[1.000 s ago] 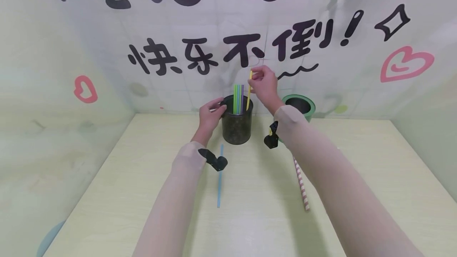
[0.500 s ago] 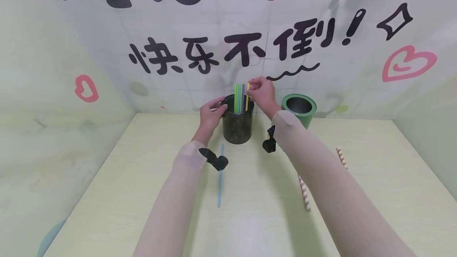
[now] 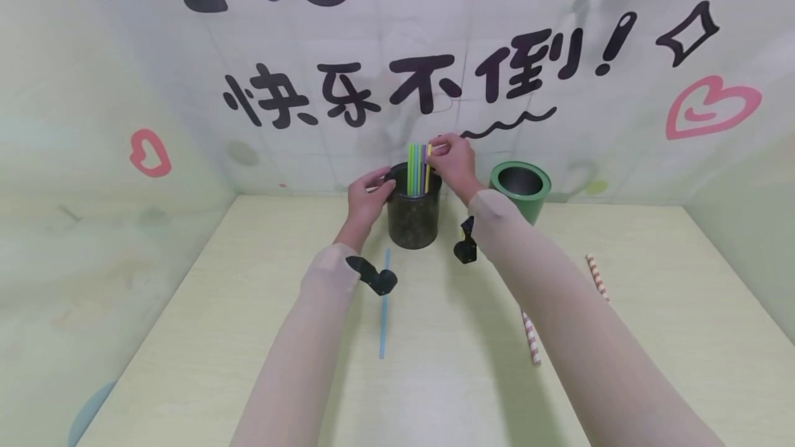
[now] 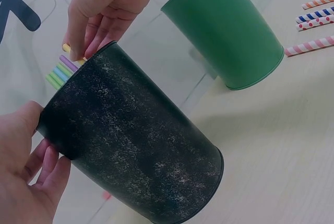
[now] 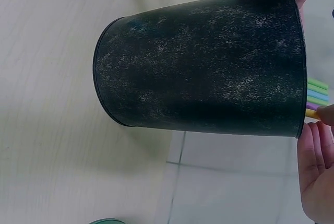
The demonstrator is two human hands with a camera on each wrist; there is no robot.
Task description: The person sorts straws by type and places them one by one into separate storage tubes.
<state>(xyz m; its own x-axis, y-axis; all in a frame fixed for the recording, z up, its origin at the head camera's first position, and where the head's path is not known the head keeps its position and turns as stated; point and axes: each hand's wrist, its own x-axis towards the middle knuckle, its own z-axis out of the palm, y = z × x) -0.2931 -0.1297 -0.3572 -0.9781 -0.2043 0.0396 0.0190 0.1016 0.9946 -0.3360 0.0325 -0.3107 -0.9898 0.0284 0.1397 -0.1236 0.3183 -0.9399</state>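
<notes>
A dark, speckled black cup [image 3: 413, 226] stands upright near the back wall, with several green, blue and purple straws [image 3: 415, 171] rising out of it. My left hand [image 3: 366, 197] grips the cup's rim from the left, thumb in front and fingers behind. At the right of the rim, my right hand [image 3: 456, 163] pinches a yellow straw [image 5: 312, 114] between thumb and fingertips. This straw is inside the cup beside the purple one, its lower part hidden by the cup wall.
A green cup [image 3: 537, 209] stands to the right, partly behind the right sleeve. One blue straw [image 3: 382, 333] lies on the table [image 3: 447, 350] between the arms. Striped paper straws [image 4: 315, 18] lie at the right, partly covered by the right arm in the head view.
My right hand has moved down and slightly left, lowering the yellow straw into the black cup until it is level with the others. My left hand has stayed on the rim.
</notes>
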